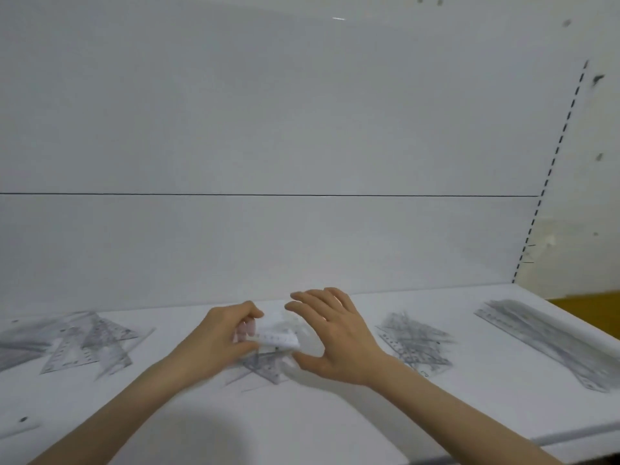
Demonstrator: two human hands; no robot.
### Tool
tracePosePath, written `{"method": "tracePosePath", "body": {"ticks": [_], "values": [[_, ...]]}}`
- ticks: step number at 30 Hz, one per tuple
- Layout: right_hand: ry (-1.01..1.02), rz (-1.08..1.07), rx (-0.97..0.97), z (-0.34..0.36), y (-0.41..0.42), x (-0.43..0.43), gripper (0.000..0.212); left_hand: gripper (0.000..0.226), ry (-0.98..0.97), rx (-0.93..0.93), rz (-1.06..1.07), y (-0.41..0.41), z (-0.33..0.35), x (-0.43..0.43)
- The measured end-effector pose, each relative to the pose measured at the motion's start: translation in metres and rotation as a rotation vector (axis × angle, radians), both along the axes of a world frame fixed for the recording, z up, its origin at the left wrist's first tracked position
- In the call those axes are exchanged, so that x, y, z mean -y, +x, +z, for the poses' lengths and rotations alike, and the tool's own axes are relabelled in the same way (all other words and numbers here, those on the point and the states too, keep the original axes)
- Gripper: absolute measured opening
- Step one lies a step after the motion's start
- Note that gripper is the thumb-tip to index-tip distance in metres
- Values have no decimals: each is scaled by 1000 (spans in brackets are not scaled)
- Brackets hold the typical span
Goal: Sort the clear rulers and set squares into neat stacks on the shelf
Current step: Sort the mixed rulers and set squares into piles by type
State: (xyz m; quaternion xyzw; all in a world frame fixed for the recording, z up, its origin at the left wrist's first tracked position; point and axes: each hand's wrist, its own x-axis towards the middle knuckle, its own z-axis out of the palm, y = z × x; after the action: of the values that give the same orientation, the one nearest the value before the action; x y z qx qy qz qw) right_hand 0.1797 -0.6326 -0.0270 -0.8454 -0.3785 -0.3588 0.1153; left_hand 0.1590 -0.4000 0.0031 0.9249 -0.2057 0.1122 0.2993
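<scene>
Far-left edge: a small white object [23,424] lies at the shelf's front lip, well left of the middle pile; it is too blurred for you to name.
Left heap: a loose heap of clear set squares [84,344] sits well left of the middle pile, its pieces overlapping at odd angles.
Left hand: your left hand [221,333] is just left of the middle pile and above it, fingers curled, pinching the left end of a short clear ruler [278,337].
Short clear ruler: it is lifted over the middle pile, running roughly left to right between your two hands.
Middle pile: a few clear set squares [265,367] lie flat on the shelf [335,417], partly under both hands.
Right hand: your right hand [332,333] is just right of the middle pile, fingers spread and relaxed, thumb out near the pile's right corner. It grips nothing; it may be touching the ruler's right end, but the blur hides that.
Right stack: a tidier stack of clear pieces [416,344] lies to the right of the middle pile.
Long rulers: a stack of long clear rulers [550,344] lies farthest right of the middle pile, set diagonally.
Backdrop: a white back panel [268,129] rises behind the middle pile, with a slotted upright [563,146] at its right end.
</scene>
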Motion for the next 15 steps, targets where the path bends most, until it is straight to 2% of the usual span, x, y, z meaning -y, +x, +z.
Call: {"method": "tracePosePath", "body": {"ticks": [5,8,11,15], "values": [[-7,-10,-48,0,-18,69,44,32,26,4,-163,1,2,73],[-52,-71,-108,4,-27,119,45,33,58,47,-214,10,2,110],[-47,-182,-175,1,-35,172,42,26,106,60,-106,16,-3,138],[25,-356,-350,-9,-34,216,49,25,-23,70,42,16,-13,149]]}}
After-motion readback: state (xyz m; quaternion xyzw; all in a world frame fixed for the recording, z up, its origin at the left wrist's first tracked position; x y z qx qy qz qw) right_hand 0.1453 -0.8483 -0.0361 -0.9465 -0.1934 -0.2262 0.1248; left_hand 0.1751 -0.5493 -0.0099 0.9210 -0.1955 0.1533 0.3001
